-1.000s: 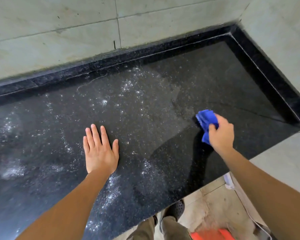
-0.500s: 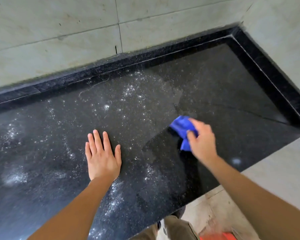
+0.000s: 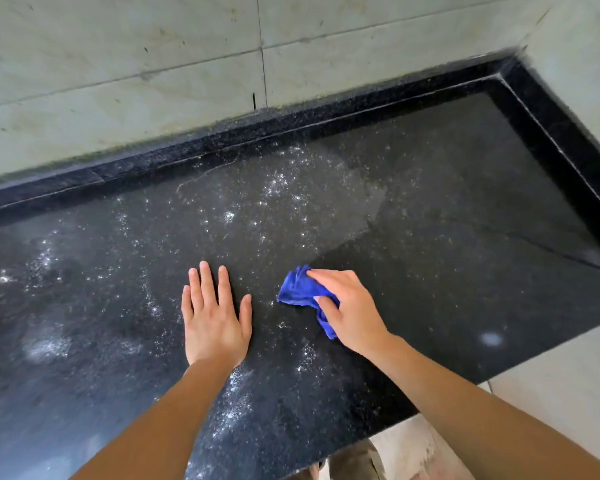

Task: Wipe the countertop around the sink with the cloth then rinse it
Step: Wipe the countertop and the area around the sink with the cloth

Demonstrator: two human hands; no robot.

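Blue cloth [image 3: 300, 289], bunched into a wad, lies pressed on the black stone table [image 3: 465, 237] near its middle. My right grip [image 3: 350, 310] covers it from four o'clock, with fingers curled over the wad and thumb tucked against it, so it pinches the cloth rather than flattening it. My left grip [image 3: 215, 317] lies palm down at nine o'clock of the cloth. Its fingers are spread straight and hold nothing, and it seems to be bracing me. White specks [image 3: 278, 185] scatter from twelve round to seven o'clock of the cloth, while the stone toward three o'clock looks darker and cleaner.

To do this pass well, I judge I should press down evenly and drive the cloth in overlapping strokes into the speckled stretch. I should lift my left grip clear so the patch beneath it gets wiped too, and carry the grit toward one edge instead of smearing it. Opening the wad flatter would cover more stone. No sink shows here, and the rinse is not yet done.
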